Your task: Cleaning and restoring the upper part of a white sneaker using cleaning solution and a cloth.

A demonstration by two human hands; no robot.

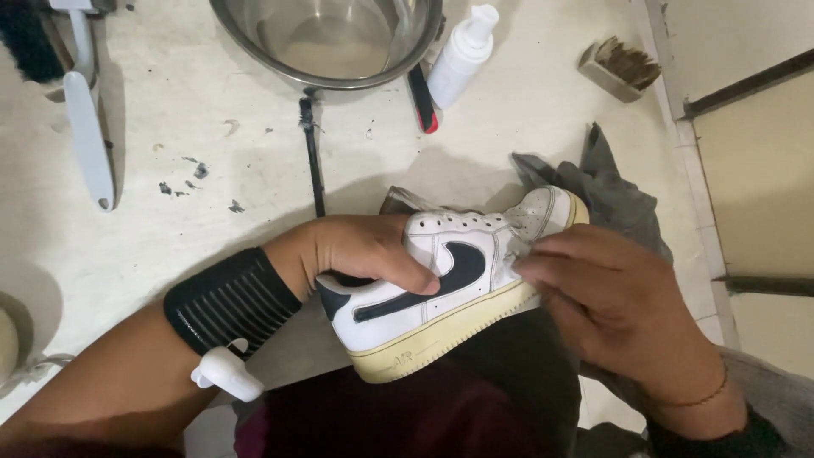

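Left hand [360, 250] clamped the white sneaker [441, 284]; right hand [610, 297] pinched something small, couldn't tell what. The steel bowl [331, 38] at 12 o'clock looked easy to bump and spill.

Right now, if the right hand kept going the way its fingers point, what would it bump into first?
The right hand points left; its fingertips already touch the white sneaker, so the shoe's side comes first, then probably the left hand.

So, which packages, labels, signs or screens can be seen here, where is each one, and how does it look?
Pump bottle: top centre, right of the steel bowl; white cylinder, plain, lying tilted.
Shoe markings: a dark curved emblem on the white side under the left hand; small raised lettering on the yellowed sole. The right hand rests at its toe end.
No signs or screens.
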